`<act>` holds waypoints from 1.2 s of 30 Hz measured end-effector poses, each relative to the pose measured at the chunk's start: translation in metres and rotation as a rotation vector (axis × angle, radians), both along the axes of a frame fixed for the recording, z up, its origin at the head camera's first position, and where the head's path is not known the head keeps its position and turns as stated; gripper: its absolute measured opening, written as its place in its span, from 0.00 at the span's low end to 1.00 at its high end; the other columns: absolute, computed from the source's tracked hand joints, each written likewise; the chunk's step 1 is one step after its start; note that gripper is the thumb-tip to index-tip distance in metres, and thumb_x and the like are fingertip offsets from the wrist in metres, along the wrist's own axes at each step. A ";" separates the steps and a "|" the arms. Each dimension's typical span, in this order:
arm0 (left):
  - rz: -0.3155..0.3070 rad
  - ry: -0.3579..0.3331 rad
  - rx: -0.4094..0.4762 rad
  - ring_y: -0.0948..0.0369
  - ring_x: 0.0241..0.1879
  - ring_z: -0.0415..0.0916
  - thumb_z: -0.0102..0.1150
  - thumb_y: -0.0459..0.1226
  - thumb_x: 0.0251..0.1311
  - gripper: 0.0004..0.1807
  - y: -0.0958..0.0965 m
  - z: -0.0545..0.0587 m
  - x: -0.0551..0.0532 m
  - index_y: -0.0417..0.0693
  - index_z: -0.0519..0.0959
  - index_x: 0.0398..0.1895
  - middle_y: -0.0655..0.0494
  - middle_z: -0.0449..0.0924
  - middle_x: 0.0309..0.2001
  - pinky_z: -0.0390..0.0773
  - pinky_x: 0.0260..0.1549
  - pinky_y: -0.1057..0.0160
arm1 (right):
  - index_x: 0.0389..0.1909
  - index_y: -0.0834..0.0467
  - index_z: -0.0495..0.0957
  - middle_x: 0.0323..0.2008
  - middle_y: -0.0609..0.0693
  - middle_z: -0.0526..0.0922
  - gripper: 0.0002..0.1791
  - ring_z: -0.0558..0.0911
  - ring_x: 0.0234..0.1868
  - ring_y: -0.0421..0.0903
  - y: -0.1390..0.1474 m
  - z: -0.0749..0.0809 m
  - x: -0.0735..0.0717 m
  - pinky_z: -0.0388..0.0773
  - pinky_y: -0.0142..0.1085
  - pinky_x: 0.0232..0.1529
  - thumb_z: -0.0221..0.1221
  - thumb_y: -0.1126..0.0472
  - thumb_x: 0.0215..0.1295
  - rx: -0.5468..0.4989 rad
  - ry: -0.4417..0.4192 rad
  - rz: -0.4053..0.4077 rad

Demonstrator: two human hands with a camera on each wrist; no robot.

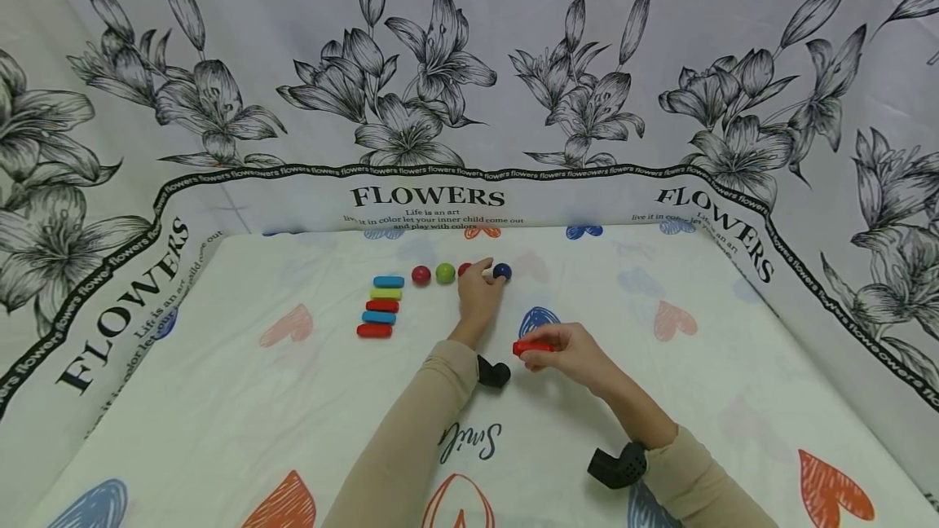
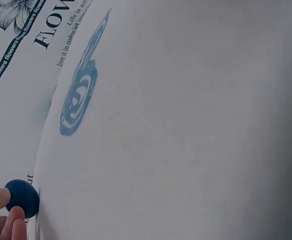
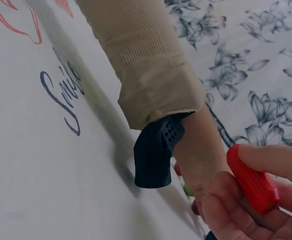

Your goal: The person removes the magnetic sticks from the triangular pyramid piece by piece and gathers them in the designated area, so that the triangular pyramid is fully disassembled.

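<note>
My left hand (image 1: 480,293) reaches to the end of a row of balls and pinches a dark blue ball (image 1: 502,270) between thumb and fingers. In the left wrist view the blue ball (image 2: 24,200) shows at the fingertips. Nearer the body, my right hand (image 1: 568,355) grips a short red bar (image 1: 533,347), held sideways above the cloth. Its ridged side shows in the right wrist view, where thumb and fingers close round the red bar (image 3: 253,182). Left of the blue ball lie a red ball (image 1: 421,275), a green ball (image 1: 445,273) and another red ball (image 1: 464,269), partly hidden by my left hand.
Left of the balls, several short bars form a column: a blue bar (image 1: 389,282) at the top, then yellow-green, red and blue, with a red bar (image 1: 374,332) lowest. A printed white cloth (image 1: 293,398) covers the table. Behind rises a flower-patterned curtain (image 1: 506,129).
</note>
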State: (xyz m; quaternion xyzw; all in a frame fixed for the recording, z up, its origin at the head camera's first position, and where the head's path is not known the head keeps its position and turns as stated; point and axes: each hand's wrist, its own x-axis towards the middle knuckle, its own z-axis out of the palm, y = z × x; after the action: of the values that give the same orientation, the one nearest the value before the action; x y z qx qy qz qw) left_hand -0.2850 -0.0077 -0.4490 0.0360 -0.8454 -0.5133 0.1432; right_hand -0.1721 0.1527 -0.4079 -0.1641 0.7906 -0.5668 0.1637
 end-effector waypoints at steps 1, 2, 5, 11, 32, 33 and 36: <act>-0.004 0.010 0.004 0.55 0.38 0.84 0.64 0.32 0.57 0.22 -0.002 0.001 0.001 0.39 0.77 0.57 0.45 0.83 0.53 0.84 0.39 0.60 | 0.48 0.71 0.78 0.41 0.69 0.84 0.18 0.86 0.34 0.45 0.000 0.000 -0.001 0.86 0.32 0.40 0.64 0.63 0.61 0.002 0.000 -0.005; -0.009 0.016 0.014 0.54 0.39 0.84 0.64 0.32 0.58 0.22 -0.003 0.003 0.002 0.39 0.77 0.56 0.45 0.82 0.53 0.84 0.39 0.59 | 0.49 0.70 0.79 0.41 0.69 0.84 0.19 0.86 0.33 0.45 -0.001 0.000 -0.002 0.86 0.33 0.40 0.64 0.62 0.61 0.007 0.000 -0.010; -0.031 0.029 0.037 0.53 0.40 0.85 0.64 0.32 0.58 0.21 -0.010 0.008 0.006 0.38 0.77 0.56 0.44 0.82 0.53 0.85 0.41 0.58 | 0.49 0.69 0.79 0.40 0.67 0.85 0.19 0.84 0.32 0.44 -0.002 -0.001 -0.004 0.86 0.32 0.39 0.63 0.61 0.61 0.031 0.002 -0.031; -0.076 0.052 0.059 0.53 0.41 0.84 0.64 0.31 0.57 0.20 -0.026 0.014 0.015 0.38 0.79 0.54 0.43 0.83 0.51 0.86 0.42 0.61 | 0.50 0.67 0.80 0.39 0.65 0.84 0.19 0.82 0.31 0.42 -0.006 -0.003 -0.009 0.84 0.28 0.37 0.62 0.59 0.63 0.063 0.011 -0.053; -0.267 0.093 0.060 0.53 0.41 0.85 0.57 0.36 0.65 0.14 -0.072 0.059 0.080 0.41 0.81 0.51 0.44 0.86 0.44 0.85 0.45 0.63 | 0.53 0.64 0.80 0.42 0.67 0.84 0.18 0.82 0.31 0.40 -0.042 -0.008 -0.017 0.82 0.29 0.40 0.59 0.61 0.65 0.070 0.007 -0.010; -0.269 0.080 0.064 0.54 0.41 0.85 0.57 0.36 0.65 0.14 -0.074 0.060 0.083 0.41 0.81 0.51 0.44 0.86 0.45 0.85 0.45 0.64 | 0.53 0.64 0.80 0.42 0.67 0.85 0.18 0.82 0.31 0.40 -0.044 -0.008 -0.017 0.82 0.29 0.40 0.59 0.62 0.65 0.070 0.007 -0.006; -0.270 0.042 0.071 0.55 0.42 0.85 0.57 0.37 0.66 0.14 -0.081 0.065 0.092 0.44 0.81 0.52 0.45 0.86 0.45 0.85 0.45 0.65 | 0.54 0.63 0.79 0.44 0.65 0.85 0.18 0.82 0.32 0.40 -0.050 -0.009 -0.016 0.84 0.31 0.41 0.59 0.63 0.64 0.065 0.001 0.007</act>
State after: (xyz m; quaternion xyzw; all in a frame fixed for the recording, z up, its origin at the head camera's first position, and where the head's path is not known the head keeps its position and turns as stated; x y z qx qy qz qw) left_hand -0.1930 -0.0889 -0.3842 -0.0838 -0.8207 -0.5580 0.0894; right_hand -0.1884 0.1028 -0.4172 -0.1618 0.8080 -0.5403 0.1704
